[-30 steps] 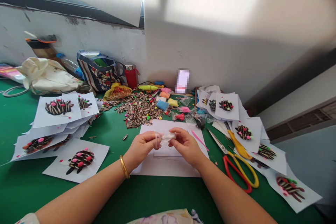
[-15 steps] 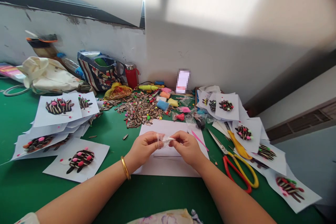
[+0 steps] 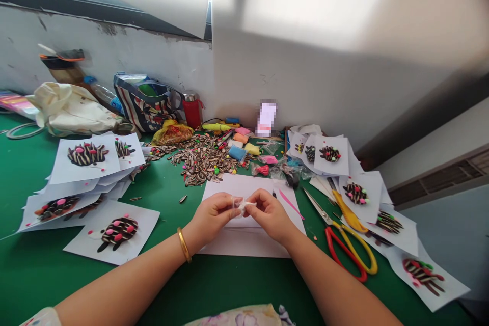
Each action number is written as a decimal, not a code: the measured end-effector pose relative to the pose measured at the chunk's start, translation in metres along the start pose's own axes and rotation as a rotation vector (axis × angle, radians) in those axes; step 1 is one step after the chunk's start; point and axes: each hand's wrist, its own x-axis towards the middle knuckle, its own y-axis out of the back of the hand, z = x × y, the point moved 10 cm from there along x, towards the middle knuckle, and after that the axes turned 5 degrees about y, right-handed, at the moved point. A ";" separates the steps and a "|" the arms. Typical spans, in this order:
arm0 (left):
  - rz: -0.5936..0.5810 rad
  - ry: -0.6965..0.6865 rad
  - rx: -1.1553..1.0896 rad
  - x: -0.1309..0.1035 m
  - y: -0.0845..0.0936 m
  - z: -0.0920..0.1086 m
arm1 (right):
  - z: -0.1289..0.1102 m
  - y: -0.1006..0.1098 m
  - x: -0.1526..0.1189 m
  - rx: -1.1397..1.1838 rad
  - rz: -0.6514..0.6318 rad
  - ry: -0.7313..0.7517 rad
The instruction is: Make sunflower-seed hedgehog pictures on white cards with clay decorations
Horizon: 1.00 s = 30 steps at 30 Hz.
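My left hand (image 3: 214, 218) pinches a small clear plastic wrapper (image 3: 236, 206) with white stuff, perhaps clay, in it. My right hand (image 3: 270, 214) has thumb and forefinger closed on the white, soft-looking piece (image 3: 247, 205) at the wrapper's right end. Both hands meet above white paper sheets (image 3: 244, 244) on the green table. Right of my right hand, a thin pink tool (image 3: 291, 204) lies on the paper. Beyond the sheets spreads a heap of striped sunflower seeds (image 3: 202, 158), with small coloured clay packets (image 3: 237, 153) at its right side.
Scissors with red and yellow handles (image 3: 344, 244) and a yellow-handled cutter (image 3: 346, 209) lie at right. Seed-animal cards (image 3: 114, 232) are stacked on both sides. A striped bag (image 3: 143, 107), a red flask (image 3: 192, 111) and a phone (image 3: 266, 118) stand along the wall.
Both hands stay nearly in place over the paper. The fingers shift slightly at the white piece and its wrapper; the view moves a little.
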 end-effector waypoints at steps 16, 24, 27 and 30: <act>0.092 0.007 -0.075 0.002 0.010 0.000 | -0.002 -0.006 -0.004 0.009 -0.014 0.020; -0.065 0.306 -0.376 0.000 -0.012 -0.027 | -0.016 -0.003 -0.005 -0.376 0.032 0.214; -0.067 0.244 -0.313 0.000 -0.011 -0.021 | -0.014 0.002 -0.006 -0.408 0.073 0.232; -0.033 0.145 -0.179 0.000 -0.006 -0.013 | -0.011 0.002 -0.005 -0.395 0.069 0.202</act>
